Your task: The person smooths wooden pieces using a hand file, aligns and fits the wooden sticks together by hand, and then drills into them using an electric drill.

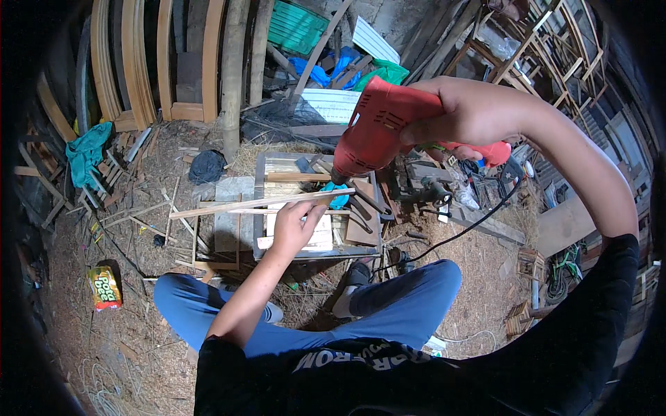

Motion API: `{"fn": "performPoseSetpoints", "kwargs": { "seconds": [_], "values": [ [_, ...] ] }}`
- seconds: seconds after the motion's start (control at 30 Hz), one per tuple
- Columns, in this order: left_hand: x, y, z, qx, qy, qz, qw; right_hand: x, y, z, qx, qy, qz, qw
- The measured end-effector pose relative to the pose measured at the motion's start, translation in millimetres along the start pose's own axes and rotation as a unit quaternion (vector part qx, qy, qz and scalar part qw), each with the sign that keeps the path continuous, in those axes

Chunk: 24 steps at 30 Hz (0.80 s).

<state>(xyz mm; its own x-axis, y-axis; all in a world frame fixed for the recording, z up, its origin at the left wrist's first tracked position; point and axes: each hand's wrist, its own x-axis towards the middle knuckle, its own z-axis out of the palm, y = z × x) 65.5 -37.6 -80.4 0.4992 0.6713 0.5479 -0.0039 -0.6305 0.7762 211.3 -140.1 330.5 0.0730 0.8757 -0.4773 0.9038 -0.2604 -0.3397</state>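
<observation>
My right hand [479,114] is wrapped round the handle of a red corded power drill [378,125]. The drill tilts down, its dark chuck over the right end of a thin wooden strip [239,206]. I cannot tell whether a bit touches the wood. My left hand [296,223] grips that strip near the same end, fingers closed on it. Below lies a low wooden worktable [259,180] bearing pale boards, a turquoise cloth or bag [339,200] partly hidden by the strip, and dark-handled hand tools [371,201].
A black power cord [479,223] curves from the drill's handle down to the right of the table. Loose wood strips [182,225] litter the ground at left, near a dark bundle [207,166]. Wooden frames [139,62] lean behind; a yellow-red packet [105,288] lies far left.
</observation>
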Motion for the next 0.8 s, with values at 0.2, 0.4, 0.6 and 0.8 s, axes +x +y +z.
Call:
{"fn": "performPoseSetpoints", "kwargs": {
  "seconds": [0.2, 0.4, 0.6, 0.8],
  "values": [
    [-0.1, -0.3, 0.6, -0.007, 0.01, 0.009, 1.0, 0.8, 1.7, 0.4, -0.007, -0.004, -0.009, 1.0],
    [2.0, 2.8, 1.6, -0.024, 0.037, 0.038, 0.998, 2.2, 1.7, 0.0, -0.008, -0.006, -0.019, 1.0],
    [1.8, 4.8, 0.1, -0.007, 0.031, 0.025, 0.999, 3.6, 2.0, 0.7, -0.003, -0.004, -0.015, 1.0],
    [1.6, 5.9, -3.8, -0.011, -0.018, -0.017, 1.0, 2.8, 0.6, 0.8, 0.014, -0.004, -0.012, 1.0]
  ]
}}
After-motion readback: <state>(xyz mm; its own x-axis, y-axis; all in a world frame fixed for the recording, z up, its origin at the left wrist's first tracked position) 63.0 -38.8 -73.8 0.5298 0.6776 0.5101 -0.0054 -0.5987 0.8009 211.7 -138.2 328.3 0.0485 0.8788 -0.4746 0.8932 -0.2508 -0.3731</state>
